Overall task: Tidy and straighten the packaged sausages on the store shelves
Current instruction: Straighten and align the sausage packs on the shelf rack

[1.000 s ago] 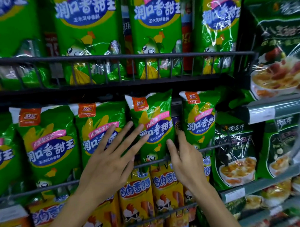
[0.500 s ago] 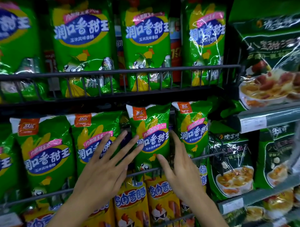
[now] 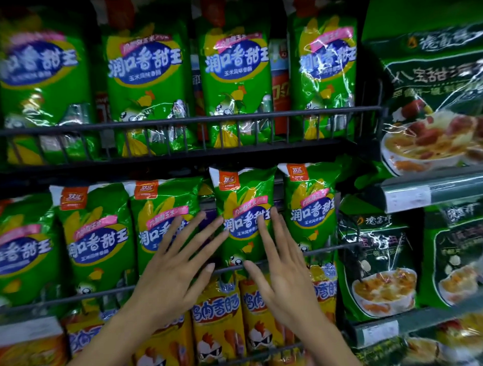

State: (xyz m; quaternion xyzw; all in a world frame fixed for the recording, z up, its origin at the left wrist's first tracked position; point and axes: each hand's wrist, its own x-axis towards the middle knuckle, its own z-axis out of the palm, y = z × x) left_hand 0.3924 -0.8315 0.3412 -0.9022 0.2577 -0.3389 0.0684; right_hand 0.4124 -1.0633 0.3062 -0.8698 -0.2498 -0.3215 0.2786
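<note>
From the head camera I see both hands raised flat in front of the middle shelf. My left hand [image 3: 172, 270] has its fingers straight and fanned apart, the tips lying over the green sausage pack [image 3: 164, 213] third from the left; whether they press it or only hover I cannot tell. My right hand [image 3: 281, 271] is also spread, fingers straight, with the tips over the front of the upright green pack [image 3: 244, 207] between the two hands, its thumb near the wire rail [image 3: 327, 249] that fronts the row. That pack stands slightly higher than its neighbours on the middle shelf. Another row of green packs [image 3: 146, 76] stands on the shelf above, and yellow sausage packs [image 3: 217, 320] stand below. Dark green soup packets [image 3: 374, 260] hang to the right
</note>
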